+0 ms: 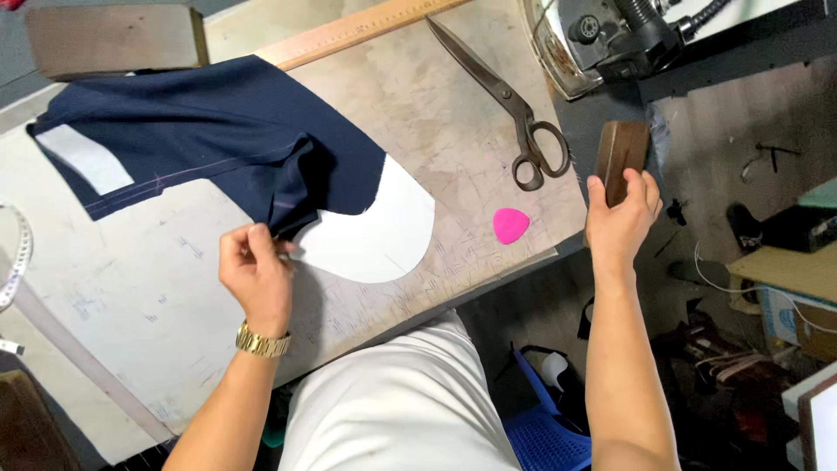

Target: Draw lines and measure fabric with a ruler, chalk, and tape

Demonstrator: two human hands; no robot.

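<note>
A navy blue fabric piece [200,131] lies on the worn work table [131,288], partly covering a white curved pattern piece [384,231]. My left hand [255,275], with a gold watch on its wrist, pinches the lower edge of the navy fabric beside the white piece. My right hand [619,222] grips a dark wooden block [621,157] at the table's right edge. A pink tailor's chalk [510,225] rests on the table between my two hands.
Large metal scissors [514,113] lie at the upper right of the table, a long wooden ruler [357,30] runs along the far edge, and another wooden block [113,39] sits top left. An iron [602,39] stands at the top right. Clutter covers the floor on the right.
</note>
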